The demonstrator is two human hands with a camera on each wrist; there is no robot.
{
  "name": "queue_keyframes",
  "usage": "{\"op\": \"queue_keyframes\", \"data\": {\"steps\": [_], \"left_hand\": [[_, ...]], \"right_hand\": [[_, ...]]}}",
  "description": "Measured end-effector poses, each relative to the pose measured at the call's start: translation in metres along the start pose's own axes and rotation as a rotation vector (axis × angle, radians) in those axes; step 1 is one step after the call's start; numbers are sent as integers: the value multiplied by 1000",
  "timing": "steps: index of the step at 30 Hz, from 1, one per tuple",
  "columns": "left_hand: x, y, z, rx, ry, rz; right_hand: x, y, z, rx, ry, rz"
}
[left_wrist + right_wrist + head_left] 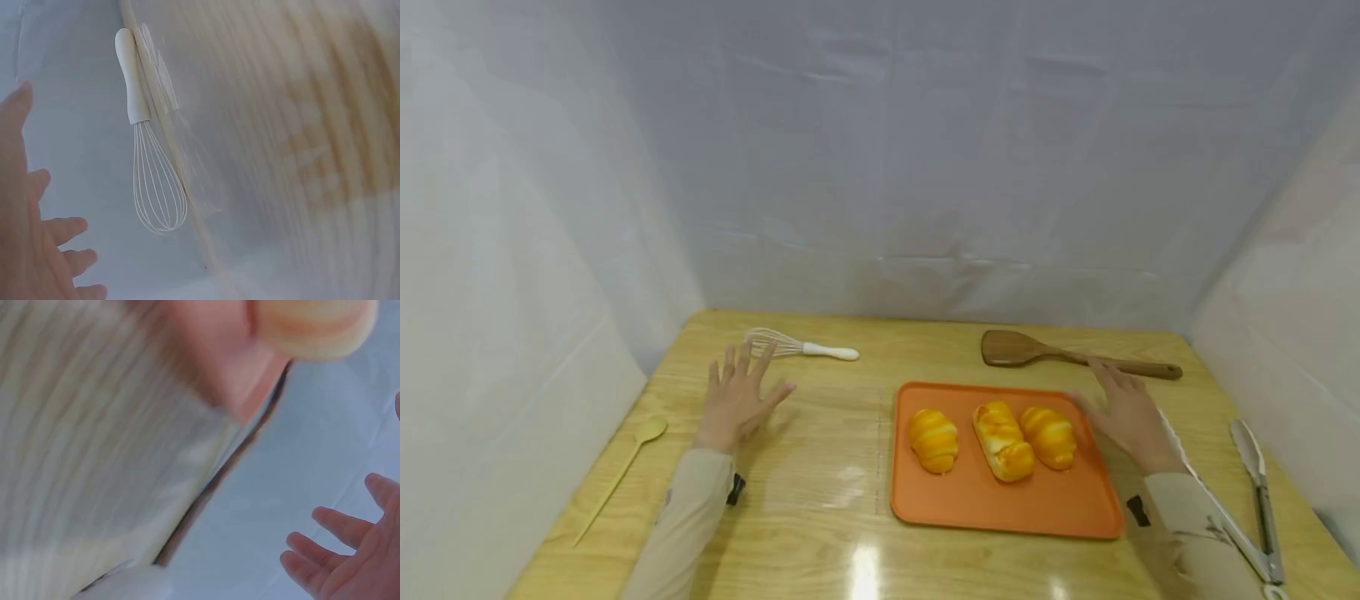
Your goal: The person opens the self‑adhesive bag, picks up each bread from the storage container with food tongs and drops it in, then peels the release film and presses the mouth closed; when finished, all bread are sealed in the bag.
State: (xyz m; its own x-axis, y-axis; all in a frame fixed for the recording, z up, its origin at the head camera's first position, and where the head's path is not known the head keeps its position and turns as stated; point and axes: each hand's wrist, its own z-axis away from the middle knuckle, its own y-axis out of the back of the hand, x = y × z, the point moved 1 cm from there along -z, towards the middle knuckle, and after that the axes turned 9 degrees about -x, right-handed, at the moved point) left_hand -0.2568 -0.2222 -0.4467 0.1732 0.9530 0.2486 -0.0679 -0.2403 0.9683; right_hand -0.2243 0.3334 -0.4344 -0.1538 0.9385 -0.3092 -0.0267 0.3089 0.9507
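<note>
Both wide, empty | left hand near whisk; right hand by tray, spatula | seemingly reaching | next: any grip likely calls for curling.

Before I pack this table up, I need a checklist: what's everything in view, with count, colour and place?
Tray: 1, orange, right of table centre
Croissant-shaped breads: 2, golden, on the tray
Long bread: 1, golden, between them
Whisk: 1, white, back left
Spoon: 1, yellow-green, left side
Spatula: 1, brown, back right
Tongs: 1, silver and grey, right side
Table: 1, light wood, under everything
Sheeting: pale, back and sides; number of pieces unclear
Black pieces: 2, one beside each wrist
Sleeves: 2, beige, one per arm
Left hand: 1, near the whisk
Right hand: 1, by the tray's back right corner
</note>
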Motion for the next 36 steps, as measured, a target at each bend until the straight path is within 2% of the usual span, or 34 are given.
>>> {"op": "queue_keyframes", "data": {"steps": [3,7,13,16,21,24,28,32,36], "left_hand": [[1,1,1,0,-13,24],[5,-1,4,-12,-36,90],[21,-5,12,-142,-35,380],[29,-7,14,-170,-72,497],[39,-13,18,-194,-156,603],[44,-20,23,-189,-201,607],[49,-30,31,-179,-245,550],[51,-37,37,-184,-238,437],[50,-41,41,-230,-214,338]], "right_hand": [[-17,2,0,27,40,-1],[-46,-1,-2,109,130,-5],[-102,-13,-4,212,259,-31],[-133,-23,-2,218,314,-95],[-181,-44,4,160,380,-194],[-206,-58,8,73,368,-276],[-231,-75,11,-2,344,-373],[-247,-92,8,-64,336,-479],[-255,-113,5,-141,293,-593]]}}
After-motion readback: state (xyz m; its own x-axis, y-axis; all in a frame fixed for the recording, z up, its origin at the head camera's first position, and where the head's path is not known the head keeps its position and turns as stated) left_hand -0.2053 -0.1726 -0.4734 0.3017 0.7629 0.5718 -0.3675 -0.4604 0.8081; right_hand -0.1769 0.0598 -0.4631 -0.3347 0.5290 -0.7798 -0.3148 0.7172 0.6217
